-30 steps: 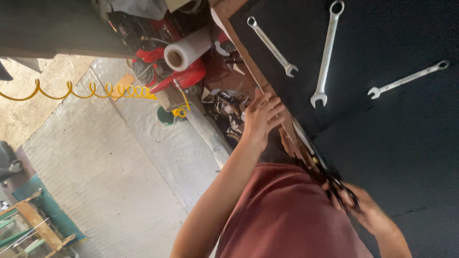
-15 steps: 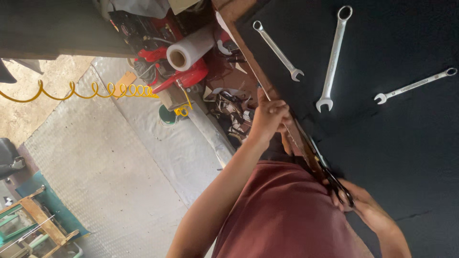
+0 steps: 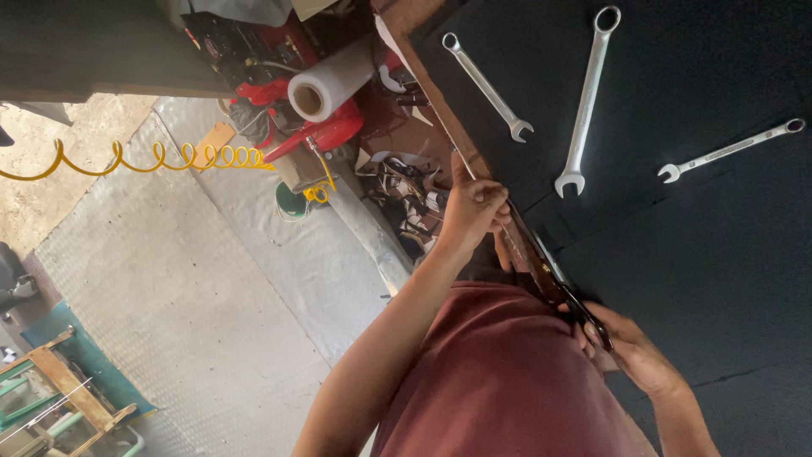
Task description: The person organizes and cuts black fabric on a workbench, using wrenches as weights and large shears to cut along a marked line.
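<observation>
We see the left hand [image 3: 472,210] closed at the edge of the desk [image 3: 719,279], its fingers [image 3: 495,207] curled over the border of the black sheet [image 3: 677,68] that covers the top. The right hand [image 3: 630,347] sits further along the same edge, fingers wrapped shut around the dark handles of the scissors [image 3: 562,288], whose blades lie along the rim between the two hands, pointing toward the left one. On the sheet, well apart from both hands, lie three wrenches: a short one [image 3: 486,85], a long one [image 3: 585,101] and a third [image 3: 732,150] off to the side. Beside the desk we see a roll of clear film [image 3: 330,83] resting on a red machine [image 3: 313,135], and a yellow coiled hose [image 3: 152,158] stretched over the floor [image 3: 186,296].
</observation>
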